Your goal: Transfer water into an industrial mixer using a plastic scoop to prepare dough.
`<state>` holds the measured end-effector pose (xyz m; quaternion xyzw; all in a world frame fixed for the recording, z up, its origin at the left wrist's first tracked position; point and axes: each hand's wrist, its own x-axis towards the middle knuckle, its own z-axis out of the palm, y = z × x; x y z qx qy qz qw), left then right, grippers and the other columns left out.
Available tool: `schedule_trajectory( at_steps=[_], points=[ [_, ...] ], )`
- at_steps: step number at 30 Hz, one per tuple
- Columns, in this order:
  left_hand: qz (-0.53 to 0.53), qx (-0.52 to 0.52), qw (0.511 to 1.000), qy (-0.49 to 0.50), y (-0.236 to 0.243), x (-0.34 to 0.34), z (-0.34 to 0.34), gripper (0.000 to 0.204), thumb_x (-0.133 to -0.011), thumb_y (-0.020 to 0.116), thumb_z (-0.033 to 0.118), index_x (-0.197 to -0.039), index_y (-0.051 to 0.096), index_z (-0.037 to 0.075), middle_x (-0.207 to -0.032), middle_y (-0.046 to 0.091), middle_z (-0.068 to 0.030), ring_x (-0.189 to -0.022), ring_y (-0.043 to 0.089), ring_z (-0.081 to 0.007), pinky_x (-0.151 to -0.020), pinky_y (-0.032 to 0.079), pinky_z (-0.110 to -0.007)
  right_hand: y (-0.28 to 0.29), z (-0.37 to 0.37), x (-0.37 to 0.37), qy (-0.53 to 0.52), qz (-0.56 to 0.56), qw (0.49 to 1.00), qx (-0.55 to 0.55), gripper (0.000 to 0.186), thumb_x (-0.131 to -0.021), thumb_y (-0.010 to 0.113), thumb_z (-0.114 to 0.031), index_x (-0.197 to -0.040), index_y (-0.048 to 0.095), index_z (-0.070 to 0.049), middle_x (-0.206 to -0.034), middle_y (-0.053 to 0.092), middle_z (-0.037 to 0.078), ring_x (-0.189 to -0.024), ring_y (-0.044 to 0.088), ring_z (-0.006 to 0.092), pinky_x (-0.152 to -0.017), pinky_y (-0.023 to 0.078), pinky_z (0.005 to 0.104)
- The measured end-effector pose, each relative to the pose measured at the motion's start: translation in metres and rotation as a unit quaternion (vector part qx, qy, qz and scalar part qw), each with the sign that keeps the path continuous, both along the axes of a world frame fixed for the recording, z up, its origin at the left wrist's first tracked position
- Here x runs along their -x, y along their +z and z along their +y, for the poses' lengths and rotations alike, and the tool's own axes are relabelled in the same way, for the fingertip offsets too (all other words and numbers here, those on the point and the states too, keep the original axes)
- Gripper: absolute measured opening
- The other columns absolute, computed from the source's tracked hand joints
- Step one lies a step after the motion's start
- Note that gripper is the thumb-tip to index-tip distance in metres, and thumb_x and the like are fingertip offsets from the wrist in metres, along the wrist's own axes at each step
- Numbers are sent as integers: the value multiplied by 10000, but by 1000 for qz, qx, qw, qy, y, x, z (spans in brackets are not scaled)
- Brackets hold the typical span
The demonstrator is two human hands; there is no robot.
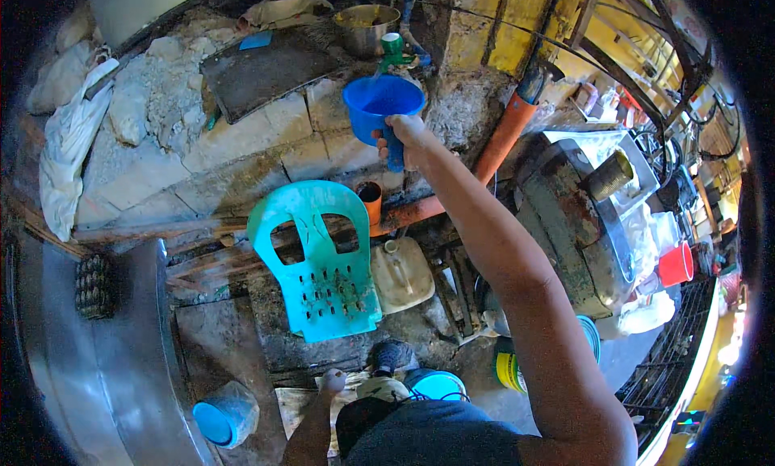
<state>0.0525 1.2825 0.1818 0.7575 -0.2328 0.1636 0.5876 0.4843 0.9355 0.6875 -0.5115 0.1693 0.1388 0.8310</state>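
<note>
My right hand (406, 137) is closed round the handle of a blue plastic dipper (379, 102), with the arm stretched far forward. The dipper is held up below a green faucet (392, 51), its mouth facing upward. A thin pale streak, which looks like running water, drops from the faucet into it. Low in the view, my left hand (333, 380) hangs beside my body with its fingers curled in; nothing shows in it. Nearest to that hand are the floor and a turquoise plastic chair (323, 264).
A metal pot (367, 30) stands on the block ledge (242, 135) behind the faucet. Orange pipe (504, 135) runs down the wall. A beige jerrycan (402, 276) touches the chair's right side. Buckets (234, 417) stand around my feet; a metal counter (105, 353) lies left.
</note>
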Motion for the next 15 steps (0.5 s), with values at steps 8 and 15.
schedule_trajectory(
  at_steps=[8, 15],
  points=[
    [161, -105, 981, -5, 12, -1, 5, 275, -794, 586, 186, -583, 462, 61, -532, 416, -54, -475, 349, -214, -483, 322, -392, 15, -5, -9, 16, 163, 982, -97, 190, -953, 450, -118, -1078, 472, 23, -823, 611, 151, -534, 523, 185, -408, 439, 321],
    [351, -230, 908, -1, 25, -3, 12, 302, -771, 591, 162, -557, 392, 83, -521, 339, -17, -469, 290, -169, -466, 270, -384, 19, -10, -12, 16, 232, 963, -133, 187, -952, 453, -118, -1065, 480, 28, -818, 613, 154, -535, 525, 188, -407, 439, 327]
  ],
)
